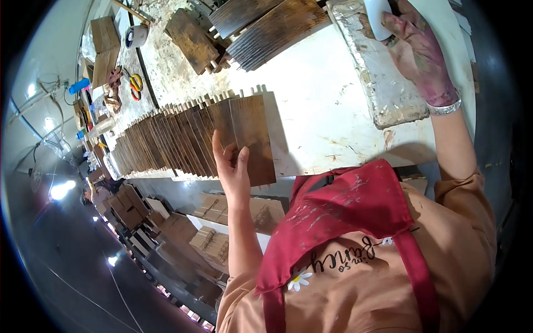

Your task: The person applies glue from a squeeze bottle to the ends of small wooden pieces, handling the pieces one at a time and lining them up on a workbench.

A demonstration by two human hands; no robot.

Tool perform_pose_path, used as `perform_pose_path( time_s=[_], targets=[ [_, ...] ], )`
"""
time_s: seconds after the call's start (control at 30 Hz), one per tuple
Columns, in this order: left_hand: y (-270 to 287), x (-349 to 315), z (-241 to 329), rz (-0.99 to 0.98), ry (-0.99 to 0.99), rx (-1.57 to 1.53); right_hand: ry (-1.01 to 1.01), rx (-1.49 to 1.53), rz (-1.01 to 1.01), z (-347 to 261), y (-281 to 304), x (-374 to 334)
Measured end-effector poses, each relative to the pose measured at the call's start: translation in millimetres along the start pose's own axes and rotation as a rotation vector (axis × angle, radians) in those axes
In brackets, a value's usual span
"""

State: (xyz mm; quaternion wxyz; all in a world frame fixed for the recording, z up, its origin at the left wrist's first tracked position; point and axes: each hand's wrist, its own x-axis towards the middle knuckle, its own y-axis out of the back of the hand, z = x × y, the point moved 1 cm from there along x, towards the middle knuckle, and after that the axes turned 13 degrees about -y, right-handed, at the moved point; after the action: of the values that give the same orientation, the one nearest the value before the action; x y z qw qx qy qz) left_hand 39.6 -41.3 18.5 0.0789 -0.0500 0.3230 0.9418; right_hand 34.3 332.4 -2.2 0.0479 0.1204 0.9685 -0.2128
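A long row of dark brown wooden boards (166, 141) with light wooden pegs along their far ends stands close together near the table's front edge. My left hand (233, 172) rests against the broad face of the rightmost board (254, 133), its index finger stretched out and its thumb apart. Smeared pink and green, my right hand (416, 53) is closed around a smooth white rounded object (378, 19), cut off by the picture's top edge. Beneath that hand lies a paint-crusted flat slab or tray (388, 105).
More pegged boards (275, 33) lie at the table's far side. A tape roll (136, 36), yellow-and-red-handled scissors (135, 86) and a wooden block (105, 41) are at the far left. Cardboard boxes (211, 244) stand below the table, and a person (100, 191) is in the distance.
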Motion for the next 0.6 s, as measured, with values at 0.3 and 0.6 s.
perform_pose_path(
  time_s=[0.3, 0.6],
  targets=[
    [2, -2, -8, -0.026, 0.086, -0.235, 0.083, 0.1, -0.077, 21, 21, 3],
    [7, 0, -15, -0.125, 0.084, -0.364, -0.003, 0.07, -0.046, 38, 67, -2]
  ],
)
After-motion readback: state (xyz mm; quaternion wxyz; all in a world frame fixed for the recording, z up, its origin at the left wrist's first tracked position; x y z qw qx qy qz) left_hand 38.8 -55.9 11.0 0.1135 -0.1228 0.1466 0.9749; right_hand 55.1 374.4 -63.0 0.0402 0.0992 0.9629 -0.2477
